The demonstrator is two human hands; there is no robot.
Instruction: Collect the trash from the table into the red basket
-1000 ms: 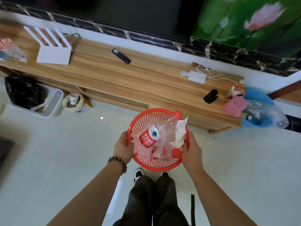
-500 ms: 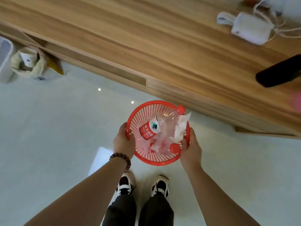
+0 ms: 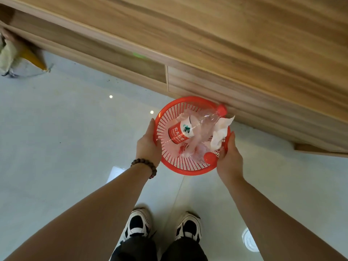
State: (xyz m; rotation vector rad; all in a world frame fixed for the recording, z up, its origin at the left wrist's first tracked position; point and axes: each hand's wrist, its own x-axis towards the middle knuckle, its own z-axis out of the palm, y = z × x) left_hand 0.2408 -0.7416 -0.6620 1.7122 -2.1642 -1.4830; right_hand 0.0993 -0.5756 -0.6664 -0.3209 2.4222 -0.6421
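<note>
The round red basket hangs above the pale floor, close to the front of the wooden table. My left hand grips its left rim and my right hand grips its right rim. Inside lie a clear plastic bottle with a red label and red cap, a crumpled white tissue, thin clear plastic, and a second red cap.
The table's front panels and an open shelf run across the top. A pale bag with something yellow lies on the floor at far left. My shoes stand on the glossy tiles below the basket.
My view has tilted down and moved closer to the table. The basket, held in both hands, has come lower and nearer the table's front. The things on the tabletop have left the view.
</note>
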